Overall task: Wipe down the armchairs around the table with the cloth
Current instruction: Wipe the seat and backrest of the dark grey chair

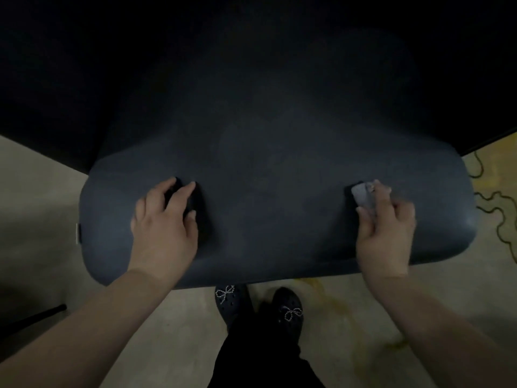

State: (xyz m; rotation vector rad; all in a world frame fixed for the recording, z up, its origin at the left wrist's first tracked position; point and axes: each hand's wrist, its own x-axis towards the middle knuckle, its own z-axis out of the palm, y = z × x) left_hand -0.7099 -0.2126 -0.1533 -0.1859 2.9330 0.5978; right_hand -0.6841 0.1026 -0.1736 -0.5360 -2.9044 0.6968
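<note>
So the armchair (pixel 274 197) fills most of the middle of the frame, seen from above and behind: a wide, rounded dark navy back with a smooth matte surface, looks like leather or vinyl, soft enough that it dimples under pressure. Left hand (pixel 165 222) sits at centre-left, fingers spread and bent, tips digging into the padding and leaving a dark dent, not holding anything, just pressing. Right hand (pixel 386 222) is at centre-right, fingers curled around the cloth (pixel 362 196), a small pale grey wad poking out past the fingertips and touching the chair back. Both forearms are bare. Below the chair's edge, at bottom centre, you get two black clog-style shoes (pixel 232 299) with little beaded bow decorations and dark trousers. The floor (pixel 33 205) is pale beige, with squiggly dark lines and yellowish patches at the right edge. The upper part of the frame is too dark to make out.
</note>
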